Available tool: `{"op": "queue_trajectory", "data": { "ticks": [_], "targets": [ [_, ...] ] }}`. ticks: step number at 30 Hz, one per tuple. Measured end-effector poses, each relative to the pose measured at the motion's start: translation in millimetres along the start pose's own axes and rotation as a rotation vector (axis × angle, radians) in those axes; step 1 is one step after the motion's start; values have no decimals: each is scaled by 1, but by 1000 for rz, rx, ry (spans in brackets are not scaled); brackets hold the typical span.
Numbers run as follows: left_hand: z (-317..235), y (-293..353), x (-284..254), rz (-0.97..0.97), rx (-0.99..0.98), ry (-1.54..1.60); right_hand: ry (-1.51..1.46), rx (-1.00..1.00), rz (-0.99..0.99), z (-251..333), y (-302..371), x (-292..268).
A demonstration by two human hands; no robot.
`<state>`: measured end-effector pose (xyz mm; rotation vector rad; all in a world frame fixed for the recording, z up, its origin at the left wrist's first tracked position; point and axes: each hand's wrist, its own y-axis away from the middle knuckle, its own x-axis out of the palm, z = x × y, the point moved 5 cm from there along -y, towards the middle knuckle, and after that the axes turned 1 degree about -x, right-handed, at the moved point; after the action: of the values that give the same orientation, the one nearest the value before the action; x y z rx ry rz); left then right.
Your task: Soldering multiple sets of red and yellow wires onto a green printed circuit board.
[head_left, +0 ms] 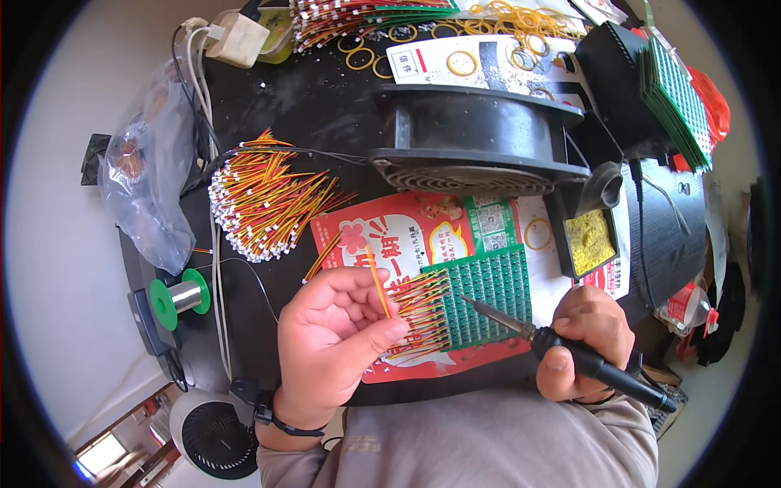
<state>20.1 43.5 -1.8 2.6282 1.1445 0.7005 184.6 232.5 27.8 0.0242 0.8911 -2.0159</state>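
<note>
My left hand [329, 337] pinches a thin yellow-and-red wire [377, 281] between thumb and fingers, just left of a green circuit board panel [488, 301]. Along the panel's left edge runs a row of similar wires [423, 305], which lie out toward my left hand. A soldering iron [626, 381] with a black handle is gripped in my right hand [587, 337]. Its metal tip points left over the panel; I cannot tell whether it touches. Under the panel lies a red printed sheet [366, 221].
A heap of wires with white connectors [268, 199] lies to the left, near a solder spool [185, 299]. Beyond the panel stands a black fan [488, 130]. Yellow sponge [590, 242] sits in a holder at right. Stacked green boards [679, 106] and rubber bands [521, 24] are farther back.
</note>
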Motion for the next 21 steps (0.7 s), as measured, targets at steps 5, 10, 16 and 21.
{"op": "queue_trajectory", "data": {
  "ticks": [5, 10, 16, 21],
  "targets": [
    [-1, 1, 6, -119, -27, -42, 5, 5, -1, -1, 0, 1],
    [3, 3, 4, 20, 31, -44, 15, -4, 3, 0, 1, 0],
    [-1, 8, 9, 27, 98, -287, 25, -11, 5, -1, 2, 3],
    [-16, 5, 29, 65, 516, -884, 48, 16, 3, -3, 4, 5]
  ]
}}
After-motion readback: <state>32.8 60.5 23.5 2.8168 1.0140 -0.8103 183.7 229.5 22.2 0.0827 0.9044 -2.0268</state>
